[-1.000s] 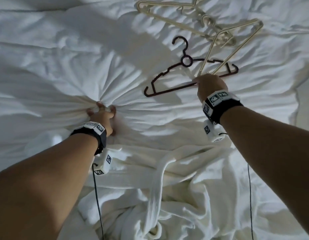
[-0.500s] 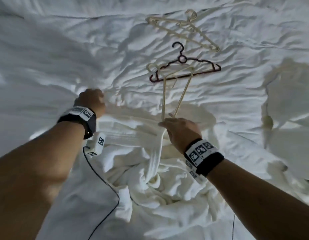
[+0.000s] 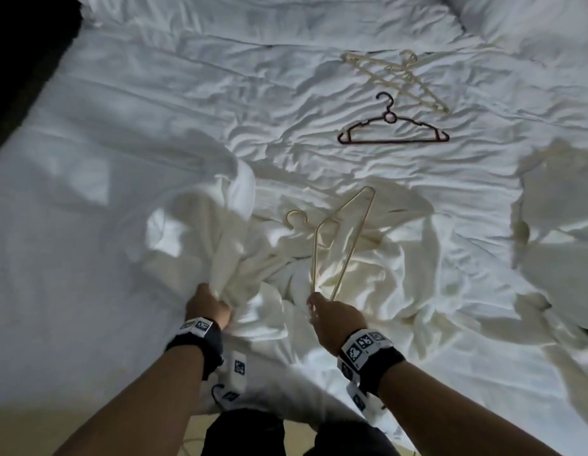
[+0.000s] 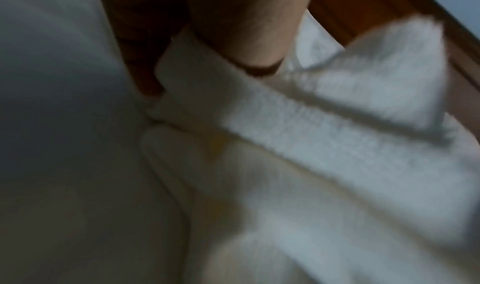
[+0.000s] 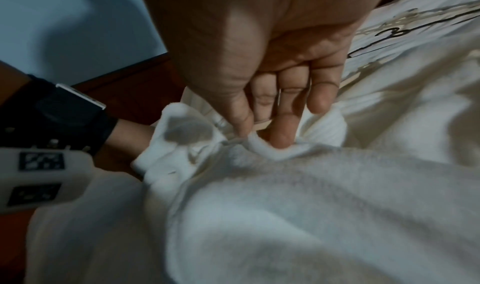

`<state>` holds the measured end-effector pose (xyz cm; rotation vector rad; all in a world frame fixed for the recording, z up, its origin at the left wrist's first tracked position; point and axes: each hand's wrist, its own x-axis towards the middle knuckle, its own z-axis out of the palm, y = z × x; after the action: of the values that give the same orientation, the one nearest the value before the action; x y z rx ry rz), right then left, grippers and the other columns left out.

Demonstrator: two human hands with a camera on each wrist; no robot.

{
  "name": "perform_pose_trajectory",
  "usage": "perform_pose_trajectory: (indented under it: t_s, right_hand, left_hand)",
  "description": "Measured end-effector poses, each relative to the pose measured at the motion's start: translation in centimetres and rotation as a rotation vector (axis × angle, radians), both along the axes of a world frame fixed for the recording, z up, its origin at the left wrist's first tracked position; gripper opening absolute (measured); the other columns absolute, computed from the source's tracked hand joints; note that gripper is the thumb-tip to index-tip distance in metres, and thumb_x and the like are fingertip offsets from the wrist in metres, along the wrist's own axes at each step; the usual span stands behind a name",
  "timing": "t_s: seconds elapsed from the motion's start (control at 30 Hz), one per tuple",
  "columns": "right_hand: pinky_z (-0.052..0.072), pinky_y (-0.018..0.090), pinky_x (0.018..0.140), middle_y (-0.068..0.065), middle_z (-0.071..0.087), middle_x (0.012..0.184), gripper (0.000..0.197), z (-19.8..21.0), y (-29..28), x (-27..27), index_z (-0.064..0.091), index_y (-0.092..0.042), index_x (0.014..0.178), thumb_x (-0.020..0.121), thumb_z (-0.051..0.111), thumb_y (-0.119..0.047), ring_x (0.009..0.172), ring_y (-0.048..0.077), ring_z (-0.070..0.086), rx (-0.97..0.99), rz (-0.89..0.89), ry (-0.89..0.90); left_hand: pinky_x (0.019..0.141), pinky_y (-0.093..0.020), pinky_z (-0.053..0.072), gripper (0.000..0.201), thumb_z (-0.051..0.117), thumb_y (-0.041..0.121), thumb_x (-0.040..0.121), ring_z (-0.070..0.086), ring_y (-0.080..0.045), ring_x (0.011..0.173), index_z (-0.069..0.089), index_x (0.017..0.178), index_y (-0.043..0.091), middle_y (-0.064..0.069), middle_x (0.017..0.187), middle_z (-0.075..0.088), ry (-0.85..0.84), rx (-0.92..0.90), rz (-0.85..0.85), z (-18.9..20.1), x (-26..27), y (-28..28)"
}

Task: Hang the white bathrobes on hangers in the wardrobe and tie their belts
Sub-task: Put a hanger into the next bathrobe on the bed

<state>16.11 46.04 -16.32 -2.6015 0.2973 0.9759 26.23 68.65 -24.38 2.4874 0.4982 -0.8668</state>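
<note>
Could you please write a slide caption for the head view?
Left hand grips a bathrobe; right hand holds a cream hanger over it.

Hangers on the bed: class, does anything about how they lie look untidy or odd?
Yes. Two cream hangers lie crossed over each other at the far side, hooks tangled, while the dark hanger lies flat and separate just nearer. A third cream hanger is lifted at a tilt by the right hand.
</note>
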Motion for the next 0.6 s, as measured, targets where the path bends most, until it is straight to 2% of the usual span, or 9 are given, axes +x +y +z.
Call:
perform_pose_trajectory:
  t_s: [0.07, 0.17, 0.27, 0.37, 0.43, 0.5, 0.57, 0.6]
  right_hand:
    - [0.05, 0.038, 0.08, 0.003, 0.067, 0.107, 0.03, 1.2, 1.1, -1.1, 0.041, -0.023, 0.128, 0.098, 0.045, -0.027, 0.095, 0.029, 0.065, 0.002, 0.053, 0.017]
    - [0.049, 0.038, 0.087, 0.003, 0.066, 0.114, 0.039, 3.4, 3.9, -2.1, 0.037, -0.027, 0.137, 0.098, 0.044, -0.027, 0.104, 0.028, 0.062, 0.07, 0.218, 0.067]
    - [0.047, 0.036, 0.096, -0.005, 0.062, 0.127, 0.048, 4.2, 7.3, -2.7, 0.031, -0.036, 0.142, 0.097, 0.046, -0.027, 0.115, 0.023, 0.059, 0.153, 0.369, 0.083]
    - [0.046, 0.038, 0.099, -0.009, 0.051, 0.138, 0.05, 3.3, 9.2, -2.0, 0.036, -0.035, 0.141, 0.094, 0.05, -0.025, 0.122, 0.021, 0.054, 0.207, 0.348, -0.024]
    - [0.045, 0.043, 0.1, -0.002, 0.039, 0.146, 0.058, 1.8, 9.3, -0.3, 0.036, -0.03, 0.142, 0.089, 0.057, -0.021, 0.128, 0.026, 0.046, 0.128, 0.359, -0.166]
    - [0.039, 0.047, 0.106, 0.005, 0.023, 0.156, 0.072, 0.1, 8.3, 2.3, 0.028, -0.029, 0.147, 0.084, 0.062, -0.019, 0.138, 0.031, 0.031, -0.013, 0.311, -0.234]
    - [0.033, 0.05, 0.11, 0.007, 0.012, 0.16, 0.081, -1.5, 6.4, 4.7, 0.016, -0.03, 0.15, 0.083, 0.059, -0.025, 0.144, 0.033, 0.018, -0.155, 0.271, -0.214]
    - [0.029, 0.051, 0.112, 0.007, 0.013, 0.16, 0.085, -2.2, 5.4, 5.6, 0.01, -0.03, 0.151, 0.083, 0.059, -0.033, 0.146, 0.033, 0.014, -0.229, 0.278, -0.175]
  left_hand:
    - [0.082, -0.039, 0.046, 0.029, 0.057, 0.009, 0.086, 0.061, -0.04, 0.102, 0.052, 0.114, 0.006, -0.023, 0.112, 0.062, -0.082, -0.057, 0.073, 2.1, 0.2, 2.7]
    - [0.082, -0.041, 0.045, 0.03, 0.056, 0.005, 0.087, 0.06, -0.041, 0.098, 0.049, 0.116, 0.006, -0.022, 0.11, 0.063, -0.25, -0.133, 0.162, 5.8, 0.5, 7.0]
    - [0.076, -0.034, 0.044, 0.029, 0.062, 0.017, 0.087, 0.061, -0.032, 0.09, 0.049, 0.113, 0.015, -0.012, 0.104, 0.063, -0.341, -0.19, 0.238, 8.6, -0.1, 11.4]
    - [0.074, -0.03, 0.04, 0.031, 0.064, 0.027, 0.089, 0.054, -0.026, 0.084, 0.052, 0.116, 0.018, -0.011, 0.102, 0.061, -0.339, -0.173, 0.17, 10.0, -2.2, 15.0]
    - [0.075, -0.03, 0.039, 0.03, 0.06, 0.029, 0.093, 0.054, -0.026, 0.086, 0.053, 0.119, 0.016, -0.012, 0.103, 0.061, -0.339, -0.159, 0.074, 10.1, -4.1, 16.8]
    - [0.079, -0.03, 0.038, 0.029, 0.053, 0.029, 0.098, 0.058, -0.03, 0.096, 0.055, 0.121, 0.013, -0.015, 0.11, 0.063, -0.353, -0.147, 0.029, 9.8, -6.1, 18.1]
    - [0.086, -0.031, 0.04, 0.033, 0.047, 0.03, 0.101, 0.057, -0.034, 0.108, 0.056, 0.124, 0.009, -0.017, 0.12, 0.062, -0.354, -0.147, 0.069, 9.2, -8.2, 19.4]
    - [0.092, -0.033, 0.043, 0.038, 0.047, 0.034, 0.101, 0.057, -0.034, 0.113, 0.056, 0.127, 0.008, -0.017, 0.125, 0.06, -0.338, -0.161, 0.132, 9.0, -9.0, 20.0]
